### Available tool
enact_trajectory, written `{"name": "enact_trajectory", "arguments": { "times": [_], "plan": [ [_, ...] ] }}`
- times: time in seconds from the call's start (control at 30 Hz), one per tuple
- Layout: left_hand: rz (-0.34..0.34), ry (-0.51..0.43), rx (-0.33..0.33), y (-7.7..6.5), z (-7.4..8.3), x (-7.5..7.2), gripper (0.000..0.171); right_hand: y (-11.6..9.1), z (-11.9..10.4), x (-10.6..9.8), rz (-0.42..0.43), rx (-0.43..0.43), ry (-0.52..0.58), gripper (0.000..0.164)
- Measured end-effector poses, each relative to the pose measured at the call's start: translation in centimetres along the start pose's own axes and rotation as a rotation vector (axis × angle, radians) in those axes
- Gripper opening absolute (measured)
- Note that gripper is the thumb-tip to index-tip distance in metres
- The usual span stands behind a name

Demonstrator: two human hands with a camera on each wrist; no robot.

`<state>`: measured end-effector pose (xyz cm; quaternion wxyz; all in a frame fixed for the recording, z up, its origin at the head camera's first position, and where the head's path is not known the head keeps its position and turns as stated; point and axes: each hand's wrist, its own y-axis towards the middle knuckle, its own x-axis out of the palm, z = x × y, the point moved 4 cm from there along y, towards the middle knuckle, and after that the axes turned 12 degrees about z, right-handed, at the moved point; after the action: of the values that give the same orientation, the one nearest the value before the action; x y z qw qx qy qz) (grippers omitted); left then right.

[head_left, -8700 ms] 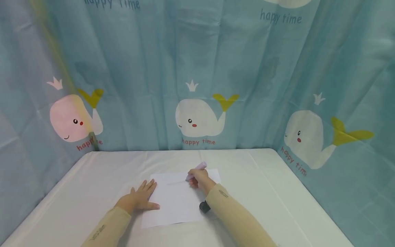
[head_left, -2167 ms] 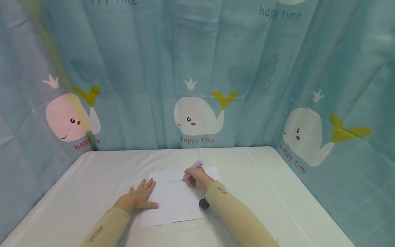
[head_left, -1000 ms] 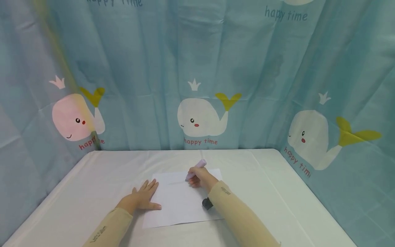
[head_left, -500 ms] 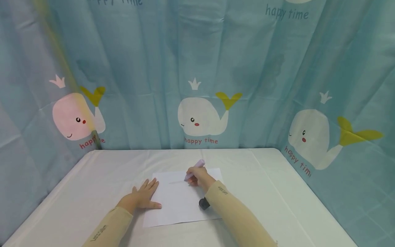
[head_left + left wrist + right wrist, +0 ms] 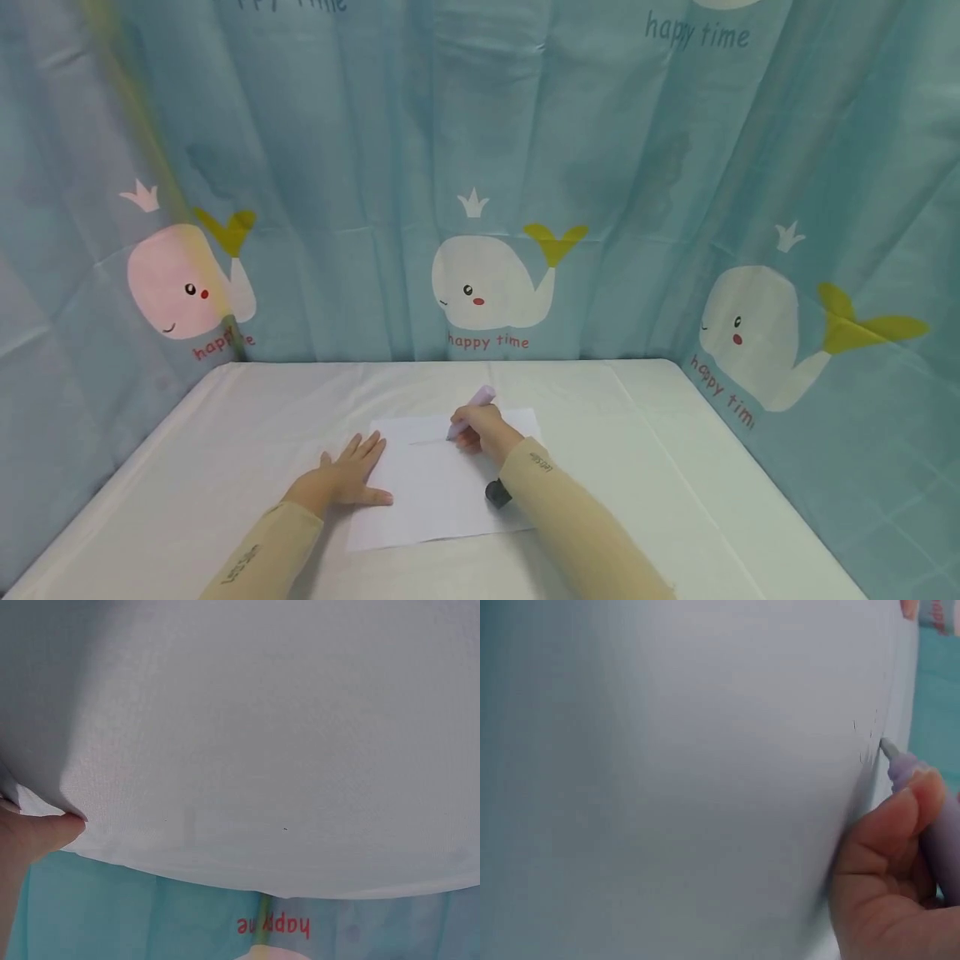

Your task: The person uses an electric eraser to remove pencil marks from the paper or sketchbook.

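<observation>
My right hand (image 5: 483,429) pinches a thick lilac pen (image 5: 482,397) between thumb and fingers, its top leaning up and right. In the right wrist view, the grey tip of the pen (image 5: 945,847) meets the surface of the paper, near a few tiny dark strokes (image 5: 861,757). A faint line (image 5: 429,442) runs left from the tip on the white sheet of paper (image 5: 431,492). My left hand (image 5: 337,482) lies with fingers spread over the sheet's left edge. Only its thumb side (image 5: 45,834) shows in the left wrist view.
A white cloth covers the table (image 5: 645,492). Beside the right sleeve (image 5: 570,517) is a small black object (image 5: 497,493), partly hidden. A blue curtain (image 5: 360,275) printed with whales hangs behind and around the table.
Over the frames, my right hand and the pen shift slightly left along the faint line. The left hand keeps its place on the sheet. The head view drifts a little.
</observation>
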<state>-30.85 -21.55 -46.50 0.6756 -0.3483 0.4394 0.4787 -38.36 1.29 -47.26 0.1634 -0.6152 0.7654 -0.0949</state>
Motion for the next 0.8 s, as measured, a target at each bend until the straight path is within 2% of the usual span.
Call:
{"name": "enact_trajectory", "arguments": {
  "times": [0.23, 0.53, 0.8],
  "plan": [
    [-0.002, 0.005, 0.004, -0.1, 0.1, 0.0, 0.108, -0.8, 0.8, -0.3, -0.039, 0.056, 0.134, 0.019],
    [0.004, -0.012, 0.005, -0.2, 0.2, -0.1, 0.107, -1.4, 1.0, 0.0, 0.1, 0.025, 0.177, 0.015],
    [0.008, -0.003, 0.007, -0.1, -0.1, 0.0, 0.107, -1.5, 1.1, 0.1, 0.113, 0.016, 0.179, 0.011]
  ]
}}
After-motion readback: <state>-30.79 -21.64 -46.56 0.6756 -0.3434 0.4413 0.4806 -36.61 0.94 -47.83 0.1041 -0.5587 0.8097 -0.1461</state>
